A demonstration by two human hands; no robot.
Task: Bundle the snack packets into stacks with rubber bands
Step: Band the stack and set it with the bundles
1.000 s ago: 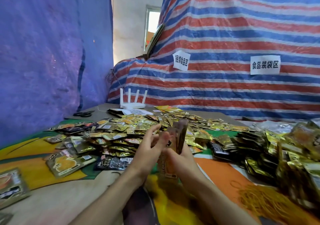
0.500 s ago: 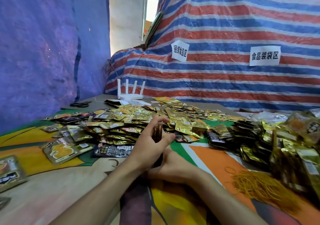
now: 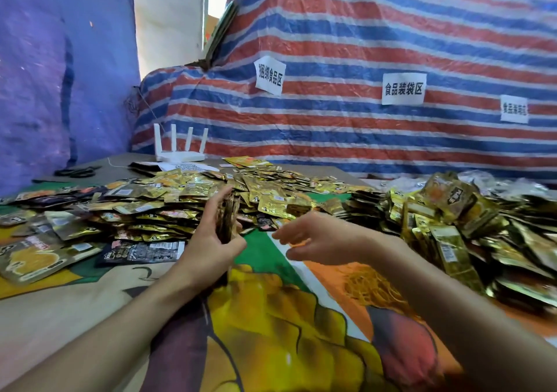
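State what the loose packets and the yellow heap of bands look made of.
Loose packets: likely metallised plastic foil, glossy; they glint gold and crinkle. Rubber bands: apparently thin rubber, matt yellow; a tangle of fine loops, though blurred.

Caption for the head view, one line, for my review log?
Left hand grips upright packet stack; right hand hovers near rubber bands.

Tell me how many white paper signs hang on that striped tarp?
3 on the striped tarp: left sign, middle sign, and a blurred right sign. Others may be outside the view.
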